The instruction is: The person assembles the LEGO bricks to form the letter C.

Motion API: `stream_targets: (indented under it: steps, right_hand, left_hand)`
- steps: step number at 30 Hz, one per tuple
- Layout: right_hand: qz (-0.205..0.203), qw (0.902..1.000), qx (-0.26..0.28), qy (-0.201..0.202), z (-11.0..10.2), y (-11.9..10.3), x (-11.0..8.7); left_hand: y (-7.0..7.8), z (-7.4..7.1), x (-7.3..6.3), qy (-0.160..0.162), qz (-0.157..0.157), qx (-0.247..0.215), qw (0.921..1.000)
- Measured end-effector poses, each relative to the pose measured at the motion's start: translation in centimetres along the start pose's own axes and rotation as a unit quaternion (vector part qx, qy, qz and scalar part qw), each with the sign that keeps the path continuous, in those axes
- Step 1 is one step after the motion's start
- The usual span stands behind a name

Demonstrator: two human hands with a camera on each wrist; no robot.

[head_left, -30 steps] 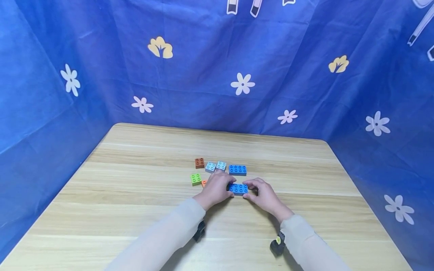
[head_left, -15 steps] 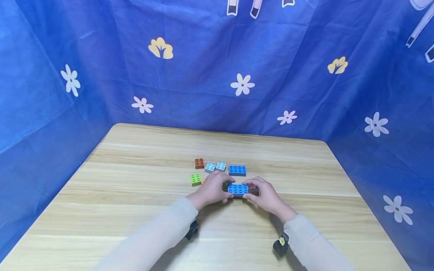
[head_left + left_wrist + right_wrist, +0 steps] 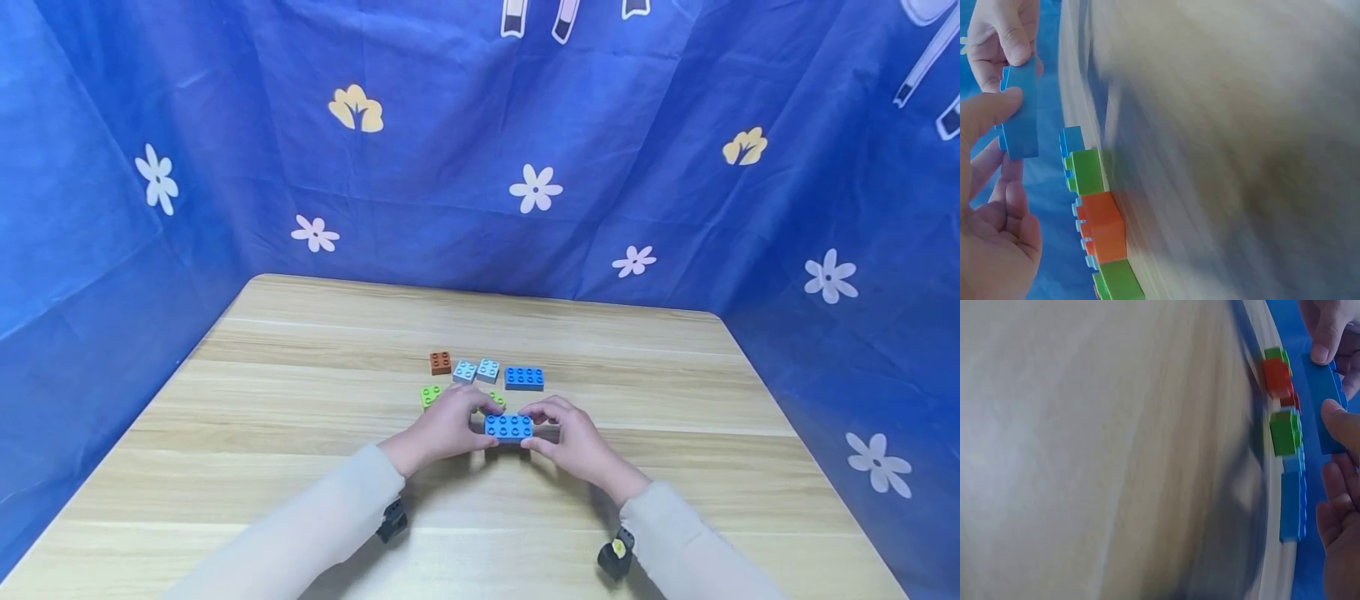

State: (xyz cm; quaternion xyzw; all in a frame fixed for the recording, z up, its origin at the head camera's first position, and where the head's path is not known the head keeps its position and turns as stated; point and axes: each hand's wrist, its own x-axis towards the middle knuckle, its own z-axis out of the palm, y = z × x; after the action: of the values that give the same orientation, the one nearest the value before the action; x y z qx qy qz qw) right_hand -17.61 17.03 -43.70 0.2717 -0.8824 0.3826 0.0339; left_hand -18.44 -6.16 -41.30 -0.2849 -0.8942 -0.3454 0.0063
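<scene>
A blue building brick (image 3: 508,427) with two rows of studs on top is held level above the table between both hands. My left hand (image 3: 447,422) pinches its left end between thumb and fingers. At the right end, my right hand (image 3: 573,442) pinches it the same way. Both wrist views show a gap between this brick (image 3: 1021,119) and the bricks standing on the table. Just beyond the hands lies a green brick (image 3: 497,400), partly covered. An orange brick (image 3: 1104,226) shows in the left wrist view but is hidden by my left hand in the head view.
Behind the hands stand a second blue brick (image 3: 524,379), two light blue bricks, one on the left (image 3: 465,372), and a brown brick (image 3: 440,363). Another green brick (image 3: 431,395) sits beside my left hand. A blue curtain (image 3: 450,208) surrounds the wooden table (image 3: 337,333).
Both hands have carried the blue brick leftward and a little toward the person, and it seems higher. A green brick behind it has come into view. The other bricks stay put.
</scene>
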Motion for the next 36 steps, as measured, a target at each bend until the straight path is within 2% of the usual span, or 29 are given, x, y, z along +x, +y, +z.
stream_targets:
  steps: [4, 10, 19, 27, 36]
  right_hand:
    - [-0.005, 1.0, 0.002, -0.007, 0.7, -0.6, -0.2]
    - [0.018, 0.9992, 0.021, -0.03, 1.8, -1.6, -0.6]
    - [0.02, 0.9981, 0.027, -0.052, 3.2, -2.6, -1.2]
    - [0.017, 0.9965, 0.05, -0.065, 4.2, -2.9, -1.4]
    - [0.015, 0.9956, 0.058, -0.072, 4.8, -2.7, -1.4]
  left_hand:
    - [-0.5, -0.2, -1.1, 0.0, 0.001, -0.001, 1.0]
    - [-1.0, -0.6, -2.9, -0.008, 0.005, 0.0, 1.0]
    - [-1.6, -1.0, -5.1, -0.016, 0.008, 0.01, 0.9998]
    - [-1.9, -1.2, -6.1, -0.015, 0.022, 0.013, 0.9996]
    - [-2.2, -1.2, -6.5, -0.028, 0.005, 0.002, 0.9996]
